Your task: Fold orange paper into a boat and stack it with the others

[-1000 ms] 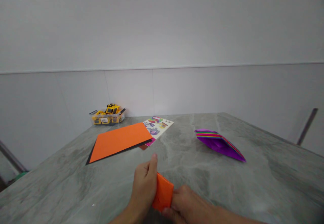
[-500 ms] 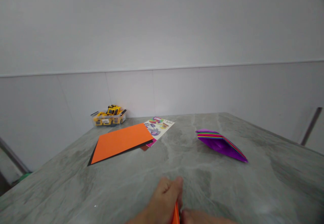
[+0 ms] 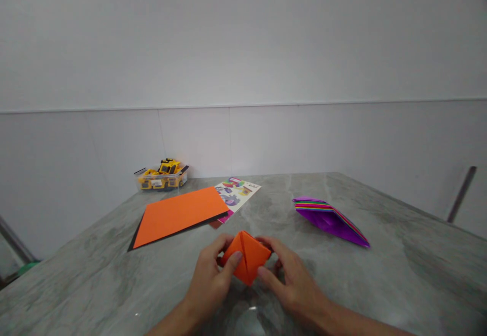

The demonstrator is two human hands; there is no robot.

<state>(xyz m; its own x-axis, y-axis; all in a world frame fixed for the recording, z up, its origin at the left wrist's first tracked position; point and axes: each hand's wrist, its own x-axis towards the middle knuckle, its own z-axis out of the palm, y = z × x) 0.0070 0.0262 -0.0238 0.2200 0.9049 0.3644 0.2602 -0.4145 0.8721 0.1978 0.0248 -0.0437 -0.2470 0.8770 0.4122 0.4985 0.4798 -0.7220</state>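
Note:
Between both hands is a folded orange paper point(image 3: 248, 258), diamond-shaped with a crease or slit down its middle. My left hand point(image 3: 213, 270) grips its left corner, the thumb lying on the front face and the fingers behind. At the right corner my right hand point(image 3: 291, 277) pinches the paper, thumb low on its edge and fingers partly hidden behind. The paper is held just above the table near its front.
Flat orange sheets point(image 3: 180, 217) with black beneath lie to the left, over a colourful printed sheet point(image 3: 238, 194). A clear box of yellow toy vehicles point(image 3: 162, 179) stands far left. A purple folded paper stack point(image 3: 329, 222) with rainbow edges lies right, on the grey marbled table point(image 3: 361, 285).
Both hands have moved up and forward into fuller view and spread to either side of the orange paper. Its broad diamond face now shows, where before only a narrow edge was visible.

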